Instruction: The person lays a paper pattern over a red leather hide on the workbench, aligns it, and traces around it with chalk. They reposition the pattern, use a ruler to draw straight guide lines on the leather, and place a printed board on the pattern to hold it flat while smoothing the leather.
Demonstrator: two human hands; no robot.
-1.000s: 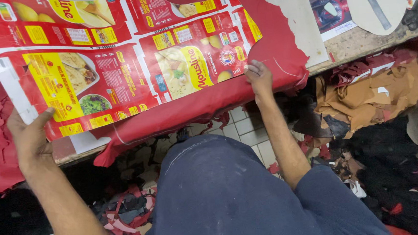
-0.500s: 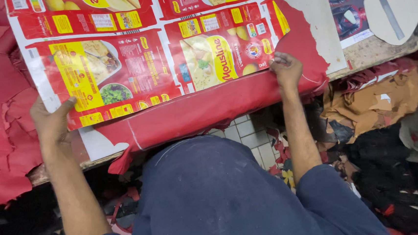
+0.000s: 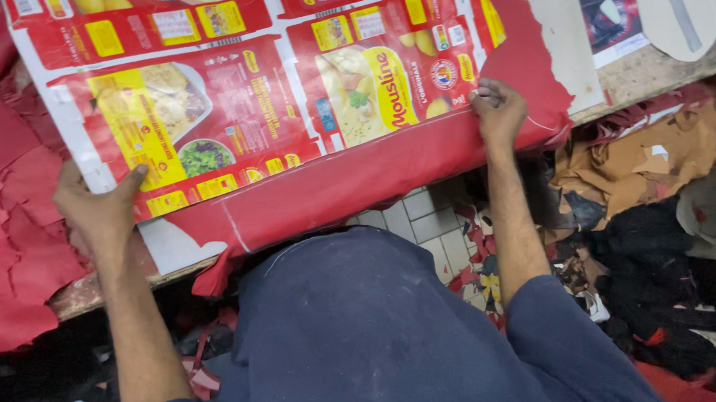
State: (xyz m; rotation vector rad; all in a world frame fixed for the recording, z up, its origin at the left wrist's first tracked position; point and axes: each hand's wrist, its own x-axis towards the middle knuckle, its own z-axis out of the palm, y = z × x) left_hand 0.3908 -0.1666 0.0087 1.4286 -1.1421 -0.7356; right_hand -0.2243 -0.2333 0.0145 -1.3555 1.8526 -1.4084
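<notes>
- The printed sheet (image 3: pixel 283 89) under my hands is flat, glossy card in red and yellow with pictures of food, laid over a soft red hide (image 3: pixel 389 169) that drapes in a smooth roll over the near edge of the workbench (image 3: pixel 660 75).
- My left hand (image 3: pixel 98 211) grips the sheet's lower left corner, thumb on top of the print and fingers curled out of sight underneath.
- My right hand (image 3: pixel 496 114) lies on the sheet's lower right edge, fingers bent and held together, pressing card and hide down at the bench edge.
- The sheet lies on the bench ahead of me, tilted slightly, its near edge between my two hands.
- Left of it the red hide (image 3: pixel 9 250) looks cracked and wrinkled, with torn edges.
- At right, tan leather scraps (image 3: pixel 641 164) and dark offcuts (image 3: pixel 656 264) lie piled on the floor; pale tiles (image 3: pixel 418 222) show below the bench.
- Compared with a second ago, both hands hold the same spots on the sheet, which now sits lower and further right in view.
</notes>
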